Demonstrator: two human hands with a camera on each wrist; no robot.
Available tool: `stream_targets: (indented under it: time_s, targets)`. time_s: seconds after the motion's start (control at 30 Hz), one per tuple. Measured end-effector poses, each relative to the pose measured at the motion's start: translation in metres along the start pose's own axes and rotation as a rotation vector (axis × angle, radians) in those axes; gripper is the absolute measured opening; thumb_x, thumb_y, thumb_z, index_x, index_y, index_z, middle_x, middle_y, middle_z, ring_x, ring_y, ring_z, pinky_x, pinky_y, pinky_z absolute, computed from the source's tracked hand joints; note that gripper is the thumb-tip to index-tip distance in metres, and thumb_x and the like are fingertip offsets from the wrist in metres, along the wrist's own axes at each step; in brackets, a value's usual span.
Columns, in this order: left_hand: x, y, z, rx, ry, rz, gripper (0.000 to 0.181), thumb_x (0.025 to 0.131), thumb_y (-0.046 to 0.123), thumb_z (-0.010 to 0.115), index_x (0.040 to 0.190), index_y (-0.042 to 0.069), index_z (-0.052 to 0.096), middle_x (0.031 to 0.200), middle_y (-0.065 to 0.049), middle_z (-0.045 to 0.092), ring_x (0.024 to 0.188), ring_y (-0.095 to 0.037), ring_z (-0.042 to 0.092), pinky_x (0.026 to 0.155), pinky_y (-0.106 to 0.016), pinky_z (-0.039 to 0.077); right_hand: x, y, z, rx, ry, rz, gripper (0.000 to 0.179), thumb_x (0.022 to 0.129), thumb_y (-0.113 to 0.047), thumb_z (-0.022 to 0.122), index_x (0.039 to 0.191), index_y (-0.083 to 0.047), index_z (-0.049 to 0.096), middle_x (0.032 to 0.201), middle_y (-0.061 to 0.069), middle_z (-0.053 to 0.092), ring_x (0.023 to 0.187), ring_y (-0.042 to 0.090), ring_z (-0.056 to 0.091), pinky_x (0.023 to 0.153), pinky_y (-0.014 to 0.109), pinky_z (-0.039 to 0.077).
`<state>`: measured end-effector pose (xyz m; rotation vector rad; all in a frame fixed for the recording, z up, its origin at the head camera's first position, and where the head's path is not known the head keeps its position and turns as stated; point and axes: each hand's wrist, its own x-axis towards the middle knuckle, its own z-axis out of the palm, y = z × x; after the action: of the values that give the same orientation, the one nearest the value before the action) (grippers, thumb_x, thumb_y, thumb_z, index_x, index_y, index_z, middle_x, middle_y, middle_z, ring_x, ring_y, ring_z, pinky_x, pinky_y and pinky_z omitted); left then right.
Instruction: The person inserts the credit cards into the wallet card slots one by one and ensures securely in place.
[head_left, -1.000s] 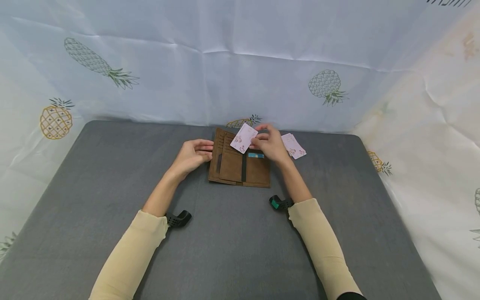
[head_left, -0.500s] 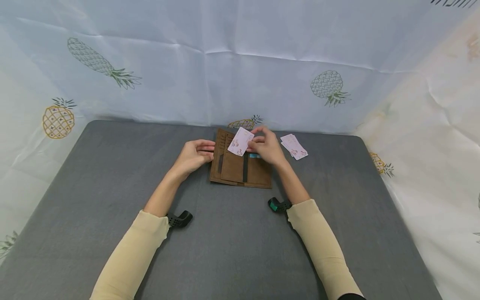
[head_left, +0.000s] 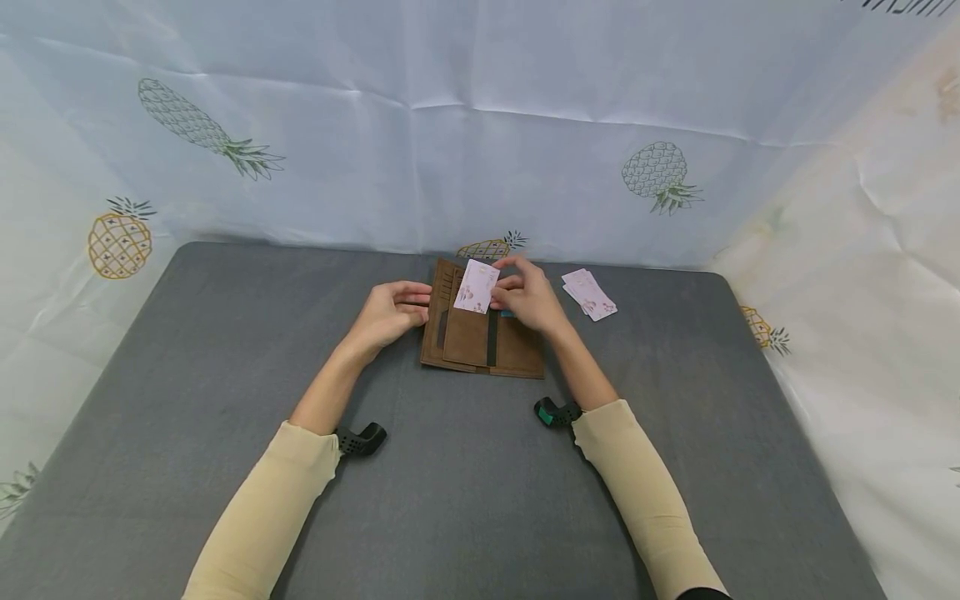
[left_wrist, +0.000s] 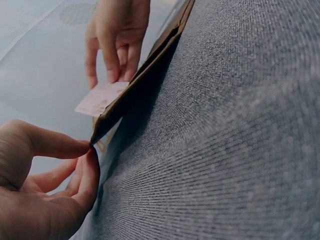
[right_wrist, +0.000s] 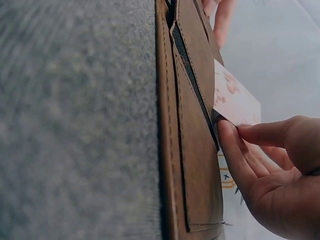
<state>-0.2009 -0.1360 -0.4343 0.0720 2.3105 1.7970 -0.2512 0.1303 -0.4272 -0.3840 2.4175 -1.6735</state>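
Note:
A brown wallet lies unfolded on the table, its slotted left flap raised a little. My left hand pinches that flap's outer edge between thumb and fingers, as the left wrist view shows. My right hand pinches a pink flowered card by its right edge, over the upper part of the wallet. In the right wrist view the card stands close against the wallet's pocket face. A blue item in the right half is mostly hidden behind my right hand.
Several more pink cards lie in a loose pile on the grey table, right of the wallet. White cloth printed with pineapples hangs behind the table's far edge. Black camera mounts sit at both wrists.
The right hand has moved the card slightly left and down over the wallet and turned it more upright. The left hand keeps its pinch on the wallet flap.

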Motion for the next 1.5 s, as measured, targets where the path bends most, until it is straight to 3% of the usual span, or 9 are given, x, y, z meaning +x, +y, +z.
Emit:
stream_targets:
  time_s: [0.33, 0.67, 0.87, 1.0, 1.33, 1.5]
  targets:
    - [0.0012, -0.0007, 0.0006, 0.008, 0.003, 0.007, 0.048, 0.098, -0.009, 0.064, 0.147, -0.007, 0.061, 0.141, -0.03, 0.067, 0.121, -0.038, 0.073, 0.085, -0.014, 0.059, 0.0005, -0.0006, 0.0006, -0.056, -0.037, 0.01, 0.046, 0.104, 0.007, 0.065, 0.148, 0.0, 0.053, 0.112, 0.027, 0.072, 0.085, 0.016, 0.076, 0.082, 0.027, 0.068]
    - [0.0012, -0.0024, 0.0, 0.001, 0.002, 0.008, 0.05, 0.098, -0.01, 0.064, 0.147, -0.007, 0.06, 0.142, -0.031, 0.066, 0.124, -0.042, 0.072, 0.085, -0.014, 0.059, -0.0002, -0.0015, 0.0014, -0.168, -0.111, -0.005, 0.052, 0.106, 0.0, 0.065, 0.156, -0.001, 0.05, 0.125, 0.031, 0.073, 0.106, 0.043, 0.078, 0.091, 0.041, 0.066]
    - [0.0014, -0.0024, -0.0007, -0.01, 0.001, 0.014, 0.05, 0.097, -0.011, 0.064, 0.147, -0.008, 0.06, 0.142, -0.032, 0.066, 0.125, -0.046, 0.07, 0.084, -0.013, 0.058, 0.0007, 0.0001, 0.0029, -0.201, -0.11, -0.024, 0.049, 0.106, -0.001, 0.066, 0.153, -0.001, 0.055, 0.121, 0.029, 0.075, 0.104, 0.04, 0.078, 0.085, 0.033, 0.06]
    - [0.001, -0.0021, -0.0005, -0.015, 0.001, 0.018, 0.05, 0.097, -0.011, 0.064, 0.147, -0.008, 0.06, 0.141, -0.032, 0.066, 0.124, -0.045, 0.07, 0.083, -0.012, 0.058, 0.0004, -0.0008, 0.0039, -0.219, -0.103, -0.031, 0.047, 0.104, 0.0, 0.067, 0.15, 0.0, 0.058, 0.118, 0.029, 0.075, 0.103, 0.039, 0.078, 0.087, 0.035, 0.062]
    - [0.0008, -0.0011, 0.0004, -0.008, 0.002, 0.019, 0.05, 0.097, -0.011, 0.064, 0.147, -0.008, 0.06, 0.141, -0.031, 0.066, 0.119, -0.038, 0.072, 0.083, -0.013, 0.058, 0.0011, 0.0001, 0.0058, -0.263, -0.11, -0.011, 0.039, 0.103, -0.002, 0.07, 0.142, -0.003, 0.066, 0.111, 0.021, 0.073, 0.096, 0.029, 0.076, 0.074, 0.024, 0.052]
    - [0.0007, -0.001, 0.0006, -0.004, 0.003, 0.017, 0.05, 0.097, -0.011, 0.064, 0.146, -0.008, 0.06, 0.14, -0.031, 0.066, 0.119, -0.038, 0.073, 0.082, -0.013, 0.058, 0.0004, -0.0005, 0.0063, -0.275, -0.115, -0.011, 0.037, 0.101, -0.002, 0.073, 0.138, -0.002, 0.07, 0.111, 0.021, 0.074, 0.097, 0.028, 0.075, 0.075, 0.023, 0.054]
